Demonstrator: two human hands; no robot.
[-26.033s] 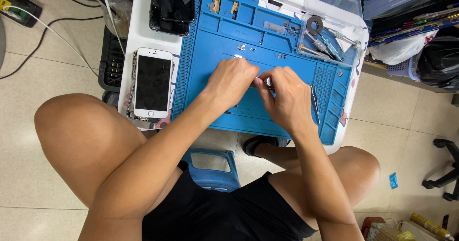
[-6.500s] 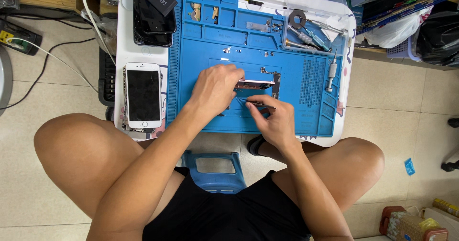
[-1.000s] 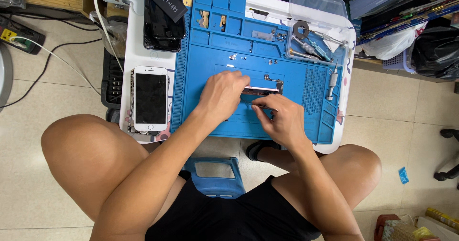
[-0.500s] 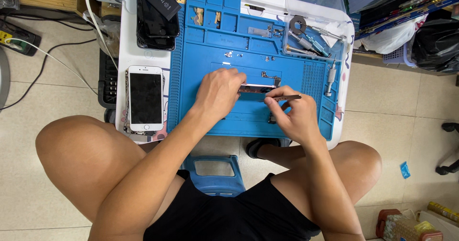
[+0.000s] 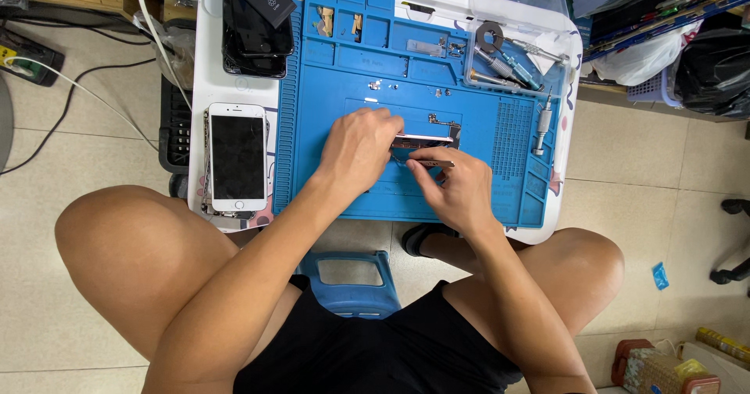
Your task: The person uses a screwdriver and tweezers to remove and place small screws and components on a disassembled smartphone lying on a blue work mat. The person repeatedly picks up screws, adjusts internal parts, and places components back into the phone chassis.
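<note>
Two hands meet over one small part at the middle of the blue mat [image 5: 328, 175]. My left hand [image 5: 355, 152] lies flat-knuckled, its fingers closed down on the left end of the part [image 5: 426, 139], a thin metal-edged strip lying with its long axis left to right across the mat. My right hand [image 5: 461, 191] sits just below and to the right of it, fingertips pressed together on a slim tool [image 5: 433, 162] that lies nearly parallel to the part, just beneath its lower edge. Whether the tip touches the part I cannot tell.

The part lies up and slightly left from my right-hand grip; the right hand is the nearer to its free right end, which shows a small dark fitting.

Room: bare mat below and left of the hands; ridged grid section to the right, with a screwdriver [image 5: 541, 122] standing apart beyond it. Loose screws [image 5: 375, 85] lie above, well apart. White phone [image 5: 237, 156] rests off the mat's left edge, clear of my left forearm
</note>
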